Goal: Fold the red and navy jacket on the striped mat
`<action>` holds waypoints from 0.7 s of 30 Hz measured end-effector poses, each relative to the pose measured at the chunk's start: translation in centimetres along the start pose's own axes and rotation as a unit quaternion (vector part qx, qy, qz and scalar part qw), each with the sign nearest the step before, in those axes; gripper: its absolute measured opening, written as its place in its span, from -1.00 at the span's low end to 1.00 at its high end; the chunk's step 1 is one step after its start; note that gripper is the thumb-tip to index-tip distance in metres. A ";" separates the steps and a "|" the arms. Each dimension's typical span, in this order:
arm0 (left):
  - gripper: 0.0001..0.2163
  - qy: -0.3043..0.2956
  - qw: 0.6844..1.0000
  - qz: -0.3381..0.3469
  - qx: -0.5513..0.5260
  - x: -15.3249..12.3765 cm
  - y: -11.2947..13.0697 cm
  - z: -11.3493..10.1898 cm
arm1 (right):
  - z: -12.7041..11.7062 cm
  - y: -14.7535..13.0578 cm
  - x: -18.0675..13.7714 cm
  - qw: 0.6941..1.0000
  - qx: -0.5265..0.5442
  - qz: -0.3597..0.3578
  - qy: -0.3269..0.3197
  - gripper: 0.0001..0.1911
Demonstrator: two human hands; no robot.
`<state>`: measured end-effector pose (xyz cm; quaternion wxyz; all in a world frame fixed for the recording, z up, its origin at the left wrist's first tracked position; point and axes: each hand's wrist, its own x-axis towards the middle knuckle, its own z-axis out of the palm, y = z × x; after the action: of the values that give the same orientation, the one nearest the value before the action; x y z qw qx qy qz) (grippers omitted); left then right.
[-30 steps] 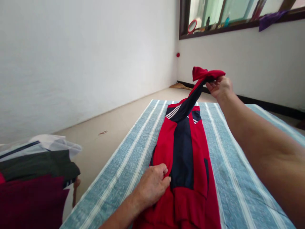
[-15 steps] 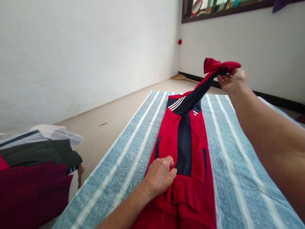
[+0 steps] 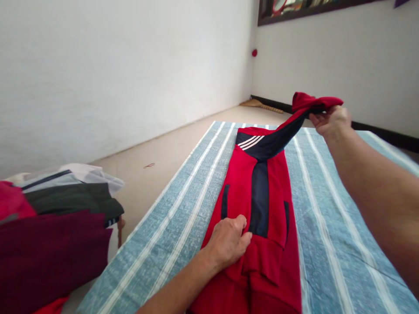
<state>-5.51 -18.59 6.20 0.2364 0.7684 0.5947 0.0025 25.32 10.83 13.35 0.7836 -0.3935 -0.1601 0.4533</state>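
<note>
A red and navy sports jacket (image 3: 260,205) with white shoulder stripes lies lengthwise on a blue cloth with white stripes (image 3: 176,213). My left hand (image 3: 229,242) rests flat on the jacket's lower left part, fingers pressing the fabric. My right hand (image 3: 332,123) is raised over the far right of the cloth and pinches the red cuff of the sleeve (image 3: 288,126), which stretches up from the shoulder off the cloth.
A pile of folded clothes (image 3: 55,244), maroon, black and white, sits at the left beside the cloth. Bare floor (image 3: 157,152) runs along the white wall. A broom (image 3: 258,104) lies at the far corner under a dark window frame.
My right hand with the sleeve has shifted to the right and slightly lower. My left hand stays pressed on the jacket. The view has tilted down and rightward.
</note>
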 end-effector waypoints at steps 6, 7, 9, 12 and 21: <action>-0.91 0.002 1.000 0.003 0.002 -0.3 0.1 0.2 | 0.2 -0.6 -0.5 1.000 -0.002 0.006 -0.002 -0.60; -0.91 0.003 1.000 0.004 0.002 -0.3 0.1 0.2 | 0.2 -0.7 -0.6 1.000 -0.004 0.006 -0.003 -0.60; -0.91 0.009 1.000 0.008 -0.004 -0.3 0.2 0.2 | 0.1 -0.9 -0.7 1.000 -0.011 0.004 -0.004 -0.59; -0.93 0.019 0.999 0.012 -0.024 -0.2 0.2 0.1 | 0.0 -1.2 -0.6 1.000 -0.023 -0.005 -0.006 -0.56; -0.93 0.032 0.996 -0.014 -0.085 0.0 0.8 0.0 | 0.6 -2.5 0.0 0.997 -0.054 -0.025 -0.051 -0.51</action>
<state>-4.81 -18.74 6.50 0.2822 0.7367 0.6100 0.0745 26.43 10.44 15.57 0.7633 -0.4075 -0.2338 0.4435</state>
